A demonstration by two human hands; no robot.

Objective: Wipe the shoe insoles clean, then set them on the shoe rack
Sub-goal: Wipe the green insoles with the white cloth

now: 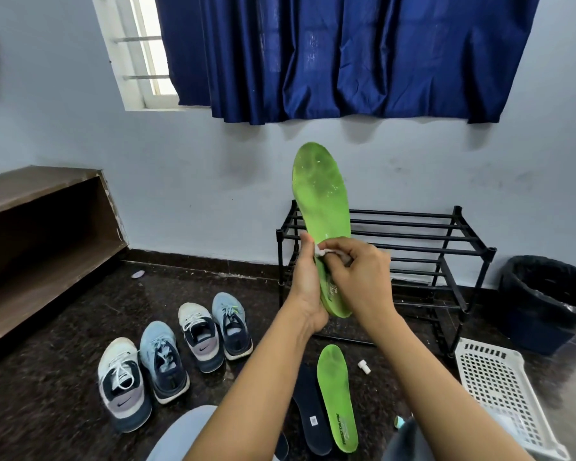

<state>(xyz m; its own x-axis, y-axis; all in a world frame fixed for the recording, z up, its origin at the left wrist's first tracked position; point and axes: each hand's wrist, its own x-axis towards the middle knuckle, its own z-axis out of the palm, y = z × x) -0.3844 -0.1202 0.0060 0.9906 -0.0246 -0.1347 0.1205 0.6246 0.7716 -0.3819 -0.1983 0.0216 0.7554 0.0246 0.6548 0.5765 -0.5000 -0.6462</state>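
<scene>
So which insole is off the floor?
The upright green insole in the left hand; the second green insole and the dark insole lie flat.

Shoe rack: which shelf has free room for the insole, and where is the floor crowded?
On the shoe rack the top tier is bare bars from the held green insole to the right posts; the lower tiers look bare. Crowded: the floor before it, with a second green insole, a dark insole and the white basket. Four shoes fill the left.
</scene>
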